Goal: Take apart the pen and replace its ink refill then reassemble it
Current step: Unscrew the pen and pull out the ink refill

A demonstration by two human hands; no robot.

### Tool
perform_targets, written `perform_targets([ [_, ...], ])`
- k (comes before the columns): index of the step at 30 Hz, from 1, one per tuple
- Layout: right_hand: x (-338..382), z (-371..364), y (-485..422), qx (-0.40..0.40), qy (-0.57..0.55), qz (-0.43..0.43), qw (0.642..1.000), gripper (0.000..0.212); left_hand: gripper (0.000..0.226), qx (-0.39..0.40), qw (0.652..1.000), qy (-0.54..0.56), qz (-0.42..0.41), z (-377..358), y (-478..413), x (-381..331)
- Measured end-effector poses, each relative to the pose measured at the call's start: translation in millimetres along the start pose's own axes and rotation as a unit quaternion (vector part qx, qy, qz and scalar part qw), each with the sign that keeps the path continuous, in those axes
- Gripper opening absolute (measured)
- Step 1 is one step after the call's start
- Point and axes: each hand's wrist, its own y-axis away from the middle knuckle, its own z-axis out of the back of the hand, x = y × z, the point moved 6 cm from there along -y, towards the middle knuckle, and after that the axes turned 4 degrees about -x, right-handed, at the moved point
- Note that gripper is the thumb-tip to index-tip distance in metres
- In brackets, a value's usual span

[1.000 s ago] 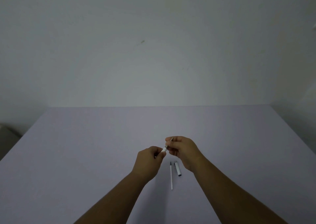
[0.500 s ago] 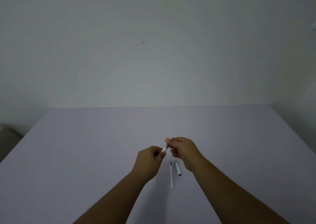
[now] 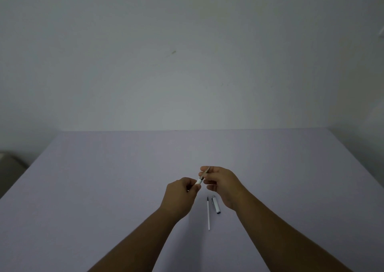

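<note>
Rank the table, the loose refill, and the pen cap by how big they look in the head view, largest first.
1. table, by far the largest
2. loose refill, a long thin stick
3. pen cap, shorter but thicker, lying right beside the refill

We see a broad lavender table (image 3: pixel 104 188) filling the lower half of the view, its far edge meeting a plain pale grey wall (image 3: pixel 187 32). On that wall sits 1 small dark smudge (image 3: pixel 173 52), left of centre. At the far left, beside the table, a dim greyish object (image 3: pixel 9 165) shows, too dark to identify.
</note>
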Motion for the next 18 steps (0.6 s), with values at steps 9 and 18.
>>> perform_targets([
  [9, 5.8, 10.8, -4.3, -0.057, -0.031, 0.047, 0.997, 0.019, 0.021, 0.043, 0.994, 0.093, 0.039, -3.8, 2.1, 2.7],
  [18, 9.1, 25.8, -13.8, -0.160, -0.069, 0.057, 0.983, 0.016, 0.018, 0.098, 0.975, 0.172, 0.099, -13.2, 4.5, 6.4],
])
